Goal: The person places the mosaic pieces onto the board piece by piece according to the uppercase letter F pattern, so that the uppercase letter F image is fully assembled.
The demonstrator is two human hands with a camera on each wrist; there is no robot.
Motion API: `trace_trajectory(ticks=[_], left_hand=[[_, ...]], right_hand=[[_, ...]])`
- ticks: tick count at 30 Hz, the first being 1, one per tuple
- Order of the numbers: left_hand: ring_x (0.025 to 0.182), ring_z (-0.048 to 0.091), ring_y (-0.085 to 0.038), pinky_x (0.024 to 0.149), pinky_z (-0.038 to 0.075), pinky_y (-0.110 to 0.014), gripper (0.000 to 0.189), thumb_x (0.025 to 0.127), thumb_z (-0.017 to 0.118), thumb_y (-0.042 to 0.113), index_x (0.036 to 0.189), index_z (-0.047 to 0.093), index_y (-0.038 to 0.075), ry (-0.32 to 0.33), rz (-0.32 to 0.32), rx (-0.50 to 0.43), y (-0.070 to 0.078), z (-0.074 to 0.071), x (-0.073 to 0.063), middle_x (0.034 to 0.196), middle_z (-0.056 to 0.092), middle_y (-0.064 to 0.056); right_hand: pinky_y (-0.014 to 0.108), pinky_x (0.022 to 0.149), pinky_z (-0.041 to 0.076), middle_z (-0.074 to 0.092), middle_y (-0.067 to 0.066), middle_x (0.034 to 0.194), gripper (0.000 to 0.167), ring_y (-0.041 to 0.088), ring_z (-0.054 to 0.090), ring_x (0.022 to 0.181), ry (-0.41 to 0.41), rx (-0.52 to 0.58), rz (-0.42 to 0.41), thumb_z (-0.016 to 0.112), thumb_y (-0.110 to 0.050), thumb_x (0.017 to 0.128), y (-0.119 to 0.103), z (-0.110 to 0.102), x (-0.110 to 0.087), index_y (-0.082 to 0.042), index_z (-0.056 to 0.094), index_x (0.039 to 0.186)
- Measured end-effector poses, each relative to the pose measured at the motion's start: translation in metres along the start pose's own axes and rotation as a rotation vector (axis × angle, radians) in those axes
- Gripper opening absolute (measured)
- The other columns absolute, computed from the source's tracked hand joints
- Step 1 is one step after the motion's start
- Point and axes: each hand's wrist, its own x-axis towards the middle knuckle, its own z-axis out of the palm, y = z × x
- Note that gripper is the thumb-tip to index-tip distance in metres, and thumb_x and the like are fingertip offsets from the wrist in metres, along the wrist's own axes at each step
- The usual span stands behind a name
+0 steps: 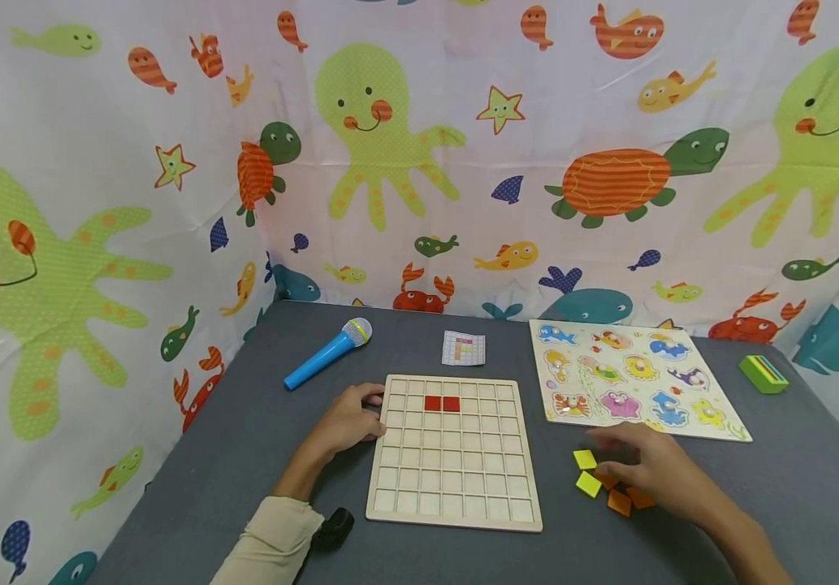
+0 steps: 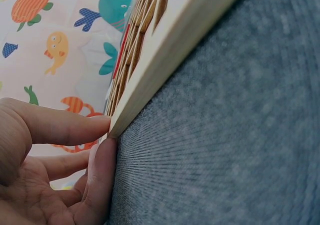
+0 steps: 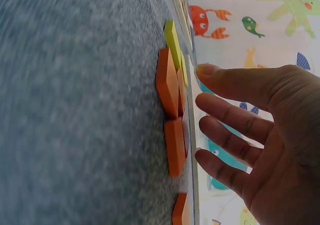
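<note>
My left hand [image 1: 346, 419] holds the left edge of a square wooden grid board [image 1: 456, 526], thumb and fingertip right at its rim in the left wrist view. Two red square tiles [image 1: 442, 404] sit side by side in the board's second row. My right hand [image 1: 642, 461] hovers just over a small group of loose tiles, fingers spread and gently bent, nothing between them. Among these are yellow tiles [image 1: 589, 484] and orange tiles [image 1: 619, 502], some hidden under the hand. In the right wrist view, orange tiles [image 3: 175, 146] lie on the table beside the fingertips.
A small printed pattern card [image 1: 464, 348] lies behind the board. To its left is a blue toy microphone [image 1: 327, 354]. A sea-animal puzzle [image 1: 638, 390] lies at the back right, with a green striped block [image 1: 763, 374] beyond it. A sea-creature curtain [image 1: 419, 162] hangs behind the grey table [image 1: 244, 455].
</note>
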Motion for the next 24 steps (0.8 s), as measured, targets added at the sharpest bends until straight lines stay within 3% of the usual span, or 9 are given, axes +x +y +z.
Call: trace_trajectory(ticks=[5, 9, 12, 19, 24], left_hand=[[0.087, 0.063, -0.02, 0.074, 0.06, -0.034, 0.07, 0.078, 0.071, -0.005, 0.147, 0.059, 0.002, -0.002, 0.0, 0.004, 0.0, -0.001, -0.001, 0.125, 0.06, -0.014], [0.087, 0.063, -0.02, 0.073, 0.059, -0.033, 0.07, 0.078, 0.071, -0.005, 0.147, 0.059, 0.002, 0.0, -0.003, 0.007, 0.0, -0.001, 0.0, 0.125, 0.06, -0.014], [0.087, 0.063, -0.02, 0.073, 0.059, -0.033, 0.07, 0.078, 0.071, -0.005, 0.147, 0.059, 0.001, -0.002, -0.002, 0.008, -0.001, 0.0, 0.001, 0.124, 0.06, -0.014], [0.088, 0.064, -0.02, 0.073, 0.059, -0.033, 0.069, 0.079, 0.072, -0.005, 0.147, 0.059, 0.001, -0.004, -0.001, 0.008, -0.002, 0.0, 0.002, 0.124, 0.061, -0.014], [0.09, 0.064, -0.021, 0.074, 0.06, -0.033, 0.07, 0.079, 0.072, -0.005, 0.147, 0.058, 0.001, -0.008, 0.008, 0.003, 0.0, -0.001, 0.0, 0.126, 0.06, -0.015]], right_hand=[[0.036, 0.085, 0.061, 0.074, 0.006, 0.122, 0.046, 0.024, 0.069, 0.108, 0.002, 0.018, 0.012, 0.083, -0.027, 0.093, 0.007, -0.002, -0.005, -0.006, 0.071, 0.133], [0.039, 0.086, 0.061, 0.074, 0.009, 0.126, 0.052, 0.026, 0.069, 0.112, -0.004, 0.04, 0.048, 0.083, -0.032, 0.092, 0.015, -0.005, -0.007, -0.006, 0.07, 0.135], [0.039, 0.087, 0.061, 0.075, 0.009, 0.126, 0.054, 0.027, 0.07, 0.112, -0.008, 0.056, 0.057, 0.083, -0.03, 0.092, 0.02, -0.007, -0.009, -0.005, 0.068, 0.138], [0.022, 0.082, 0.056, 0.076, 0.007, 0.124, 0.051, 0.024, 0.07, 0.108, -0.005, 0.05, 0.053, 0.082, -0.022, 0.092, 0.032, -0.012, -0.012, -0.004, 0.068, 0.138], [0.022, 0.081, 0.056, 0.075, 0.008, 0.124, 0.049, 0.02, 0.07, 0.107, -0.005, 0.071, 0.063, 0.081, -0.018, 0.093, 0.038, -0.015, -0.014, -0.004, 0.067, 0.139]])
